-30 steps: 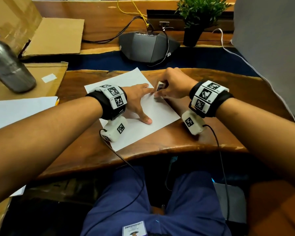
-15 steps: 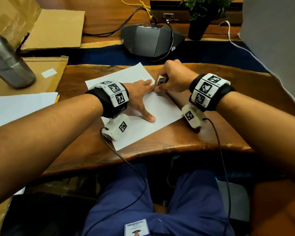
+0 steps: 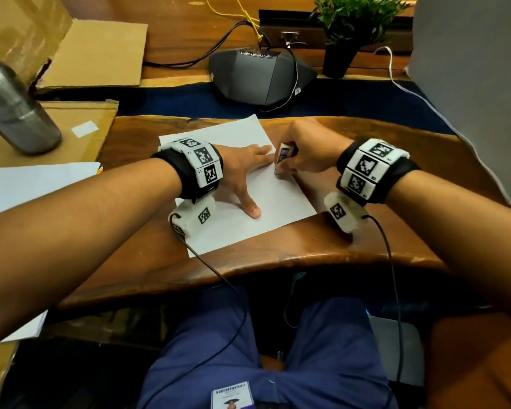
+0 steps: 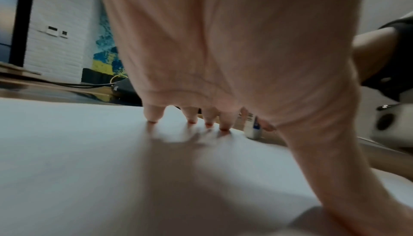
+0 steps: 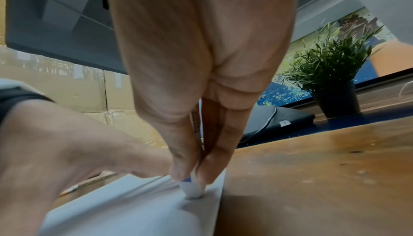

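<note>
Eraser [image 3: 283, 156] is pinched by the right hand [image 3: 310, 149] on paper [image 3: 278, 202] pressed flat under the left hand's [image 3: 242, 169] straight fingers; tip contact is shown plainly from the right wrist.

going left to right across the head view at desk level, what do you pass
Metal bottle → left hand → eraser → right hand

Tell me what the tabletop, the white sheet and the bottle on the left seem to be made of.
Tabletop: wood with a glossy varnish; brown grain and a wavy natural edge show. White sheet: thin matte paper, flat under the left hand. Bottle: probably brushed steel or aluminium, grey with dull streaky reflections.
</note>
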The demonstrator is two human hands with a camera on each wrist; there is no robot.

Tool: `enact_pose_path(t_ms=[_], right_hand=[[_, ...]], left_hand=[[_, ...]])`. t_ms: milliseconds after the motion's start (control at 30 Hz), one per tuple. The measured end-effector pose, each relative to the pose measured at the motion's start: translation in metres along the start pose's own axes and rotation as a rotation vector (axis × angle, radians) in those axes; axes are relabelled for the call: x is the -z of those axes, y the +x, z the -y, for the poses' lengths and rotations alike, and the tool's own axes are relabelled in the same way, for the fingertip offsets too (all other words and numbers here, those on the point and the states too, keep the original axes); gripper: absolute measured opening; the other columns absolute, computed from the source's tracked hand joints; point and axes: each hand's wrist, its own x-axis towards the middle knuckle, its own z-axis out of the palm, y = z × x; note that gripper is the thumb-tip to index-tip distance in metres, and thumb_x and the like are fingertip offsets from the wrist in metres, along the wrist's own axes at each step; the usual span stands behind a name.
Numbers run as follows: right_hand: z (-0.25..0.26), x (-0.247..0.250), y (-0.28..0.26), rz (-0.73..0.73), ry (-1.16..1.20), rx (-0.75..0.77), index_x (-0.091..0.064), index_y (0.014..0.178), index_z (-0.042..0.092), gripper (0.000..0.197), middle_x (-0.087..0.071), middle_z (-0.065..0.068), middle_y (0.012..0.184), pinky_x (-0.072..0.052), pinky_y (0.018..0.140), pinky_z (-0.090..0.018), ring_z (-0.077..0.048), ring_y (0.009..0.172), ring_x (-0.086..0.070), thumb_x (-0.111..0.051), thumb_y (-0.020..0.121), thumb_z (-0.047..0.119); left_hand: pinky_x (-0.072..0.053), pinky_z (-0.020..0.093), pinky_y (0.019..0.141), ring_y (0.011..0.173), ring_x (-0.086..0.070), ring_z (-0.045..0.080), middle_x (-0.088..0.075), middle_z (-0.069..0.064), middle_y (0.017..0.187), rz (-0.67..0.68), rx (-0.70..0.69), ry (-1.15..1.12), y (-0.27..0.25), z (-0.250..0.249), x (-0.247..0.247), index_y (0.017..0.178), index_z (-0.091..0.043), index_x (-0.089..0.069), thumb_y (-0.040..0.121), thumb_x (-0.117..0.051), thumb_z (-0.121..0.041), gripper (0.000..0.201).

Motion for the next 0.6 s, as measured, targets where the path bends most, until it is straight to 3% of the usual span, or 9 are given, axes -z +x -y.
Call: enact_pose_path(t_ms=[67,167,267,400,467,533,600], right_hand=[[-0.007,-0.002,-0.016,-0.019,0.015,-0.008,-0.075,0.094,0.016,0.024,-0.073,0.003,0.089,-0.044,0.056,-0.015,-0.008,0.075,-0.062,-0.082,0.080,0.034],[-0.015,-0.005,-0.036,-0.036,0.068,-0.013,-0.077,0.094,0.017,0.025,-0.072,0.005,0.089,-0.043,0.058,-0.011,-0.008,0.077,-0.064,-0.083,0.078,0.035],[-0.019,-0.008,-0.046,-0.013,0.102,-0.022,-0.077,0.095,0.016,0.021,-0.072,0.004,0.091,-0.050,0.065,-0.015,-0.011,0.081,-0.066,-0.082,0.080,0.030],[-0.024,-0.010,-0.047,-0.011,0.103,-0.088,-0.074,0.094,0.014,0.016,-0.070,0.000,0.092,-0.052,0.067,-0.021,-0.016,0.086,-0.067,-0.081,0.082,0.023],[-0.022,-0.009,-0.046,0.000,0.120,-0.095,-0.074,0.097,0.014,0.018,-0.070,0.001,0.093,-0.056,0.071,-0.023,-0.016,0.088,-0.066,-0.079,0.084,0.025],[-0.019,-0.010,-0.043,0.003,0.131,-0.089,-0.074,0.100,0.014,0.021,-0.068,0.003,0.093,-0.055,0.071,-0.022,-0.014,0.089,-0.065,-0.077,0.085,0.029],[-0.018,-0.012,-0.039,-0.026,0.124,-0.111,-0.076,0.101,0.017,0.021,-0.068,0.004,0.093,-0.055,0.073,-0.025,-0.017,0.094,-0.062,-0.077,0.085,0.031]], left_hand=[[-0.004,0.048,0.120,0.151,0.002,0.019,0.013,-0.012,0.163,0.002,-0.046,0.027,0.001,-0.006,0.004,0.156,-0.036,0.002,0.063,-0.081,-0.062,0.128],[-0.002,0.050,0.120,0.151,0.001,0.021,0.008,-0.010,0.164,-0.001,-0.066,0.071,0.006,-0.009,0.011,0.156,-0.038,-0.006,0.064,-0.084,-0.056,0.122],[-0.011,0.050,0.121,0.151,-0.006,0.020,0.000,-0.011,0.165,0.023,-0.065,0.047,0.009,-0.005,0.016,0.154,-0.045,-0.014,0.066,-0.085,-0.052,0.113],[-0.024,0.049,0.117,0.146,-0.024,0.021,-0.018,-0.008,0.161,-0.040,-0.060,-0.053,0.010,-0.015,0.008,0.150,-0.040,-0.025,0.062,-0.074,-0.072,0.105],[-0.030,0.051,0.114,0.141,-0.030,0.022,-0.022,-0.008,0.156,-0.073,-0.066,-0.079,0.012,-0.019,0.003,0.147,-0.038,-0.026,0.056,-0.079,-0.072,0.111],[-0.029,0.053,0.114,0.143,-0.025,0.023,-0.017,-0.006,0.157,-0.060,-0.064,-0.068,0.013,-0.019,0.000,0.150,-0.039,-0.019,0.055,-0.081,-0.070,0.118],[-0.021,0.056,0.118,0.150,-0.008,0.024,0.000,-0.007,0.163,-0.011,-0.036,-0.036,0.011,-0.019,-0.002,0.154,-0.041,-0.006,0.052,-0.077,-0.074,0.128]])
